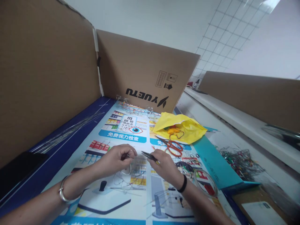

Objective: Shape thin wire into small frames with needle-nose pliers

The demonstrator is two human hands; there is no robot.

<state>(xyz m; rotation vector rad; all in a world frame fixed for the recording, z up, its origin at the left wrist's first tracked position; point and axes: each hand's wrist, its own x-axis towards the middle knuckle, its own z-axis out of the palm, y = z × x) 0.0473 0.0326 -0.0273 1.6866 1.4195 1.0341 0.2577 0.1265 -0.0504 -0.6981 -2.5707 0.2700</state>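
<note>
My left hand (120, 157) is closed, its fingertips pinched on a thin wire (127, 170) that curls below them. In my right hand (164, 164) is a pair of pliers (149, 155), its dark, narrow jaws pointing left toward my left fingertips. A small gap lies between the jaws and those fingertips. Loose bent wires are strewn over the printed poster (98, 172) beneath my hands. Just beyond my right hand lie orange-handled scissors (175, 148), partly against a yellow bag (192, 126) with something orange and red at its mouth.
Cardboard panels (140, 62) stand behind and to the left. Long straight wires (72, 129) lie along the left side. A tangle of wire scraps (243, 162) sits on the right, near a turquoise strip (208, 159). A round clear-rimmed object (206, 182) is beside my right forearm.
</note>
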